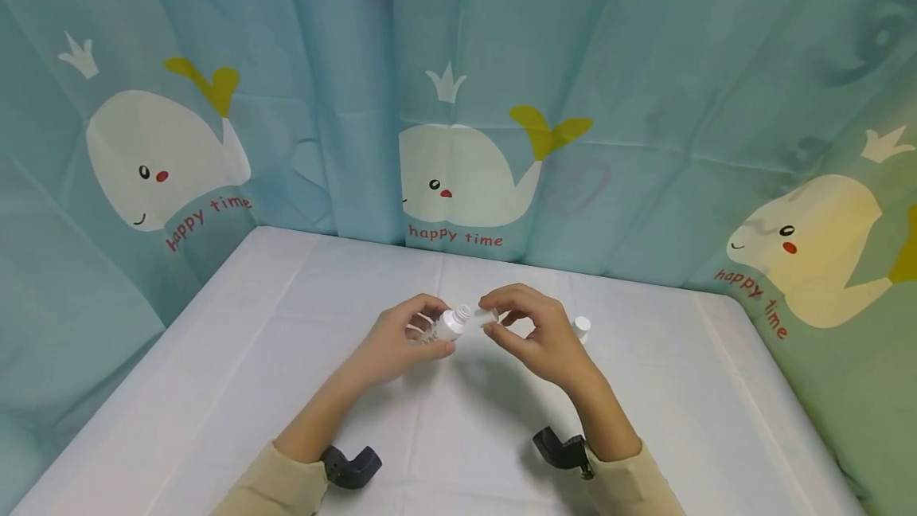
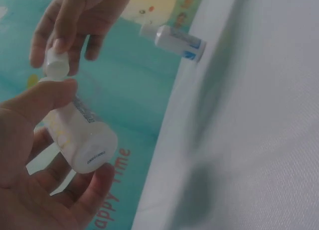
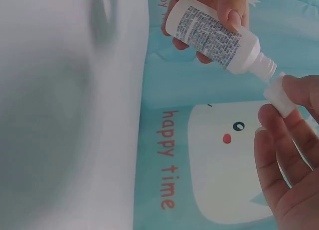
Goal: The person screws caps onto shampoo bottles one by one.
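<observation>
Curled left grip [image 1: 396,345] near right grip [image 1: 546,334]

Beige sleeves [image 1: 278,484]; two black, curved wrist-worn devices [image 1: 351,472].

You are at a curtained-off table, a booth-like spot; what kind of room lies beyond, you cannot tell from these views. Blue-green curtains [image 1: 344,62] fill the upper half of the head view and run down both its sides, printed with white whales [image 1: 476,177], little crowns [image 1: 446,86] and red "happy time" lettering [image 1: 455,236] — a playful, household sort of pattern. Below, a white-covered table [image 1: 322,277] spreads across the lower frame. Black devices [image 1: 351,471] at your wrists, bottom centre, suggest a recording set-up.
</observation>
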